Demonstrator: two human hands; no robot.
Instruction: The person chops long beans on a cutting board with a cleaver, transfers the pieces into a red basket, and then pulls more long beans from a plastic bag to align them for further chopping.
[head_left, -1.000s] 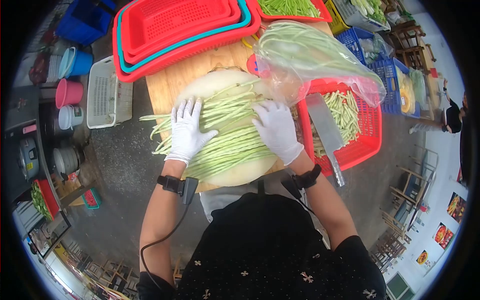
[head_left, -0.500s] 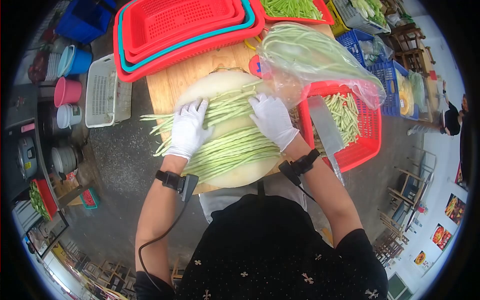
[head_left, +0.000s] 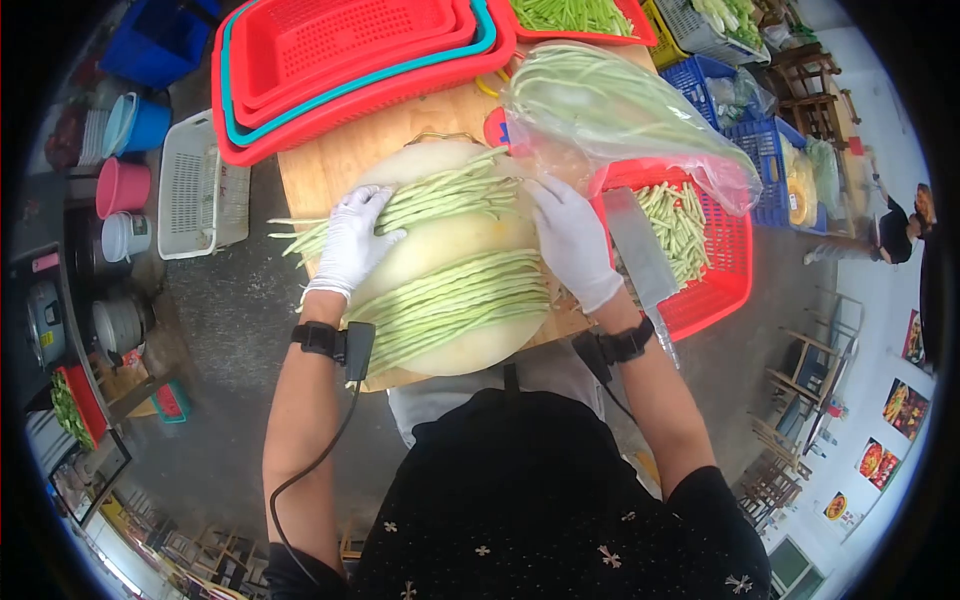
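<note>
On the round cutting board point(head_left: 465, 358) lie two groups of long beans: an upper bundle point(head_left: 440, 198) and a lower row point(head_left: 460, 300). My left hand point(head_left: 350, 243), in a white glove, curls over the left part of the upper bundle, thumb on the near side. Bean ends stick out to its left. My right hand point(head_left: 578, 245), also gloved, lies flat at the bundle's right end, its fingers extended beside the bean tips. A cleaver point(head_left: 641, 247) rests across the left rim of a red basket point(head_left: 735, 262) of cut bean pieces point(head_left: 677, 225).
Stacked red and teal baskets point(head_left: 360, 110) stand at the table's far left. A plastic bag of long beans point(head_left: 630, 110) lies beyond my right hand, partly over the red basket. A white crate point(head_left: 205, 190) is on the floor at left. Another person point(head_left: 895, 230) is far right.
My right hand has drawn back to the right from the upper bundle. That bundle sits tighter and farther from the lower row, leaving a wider strip of board between them.
</note>
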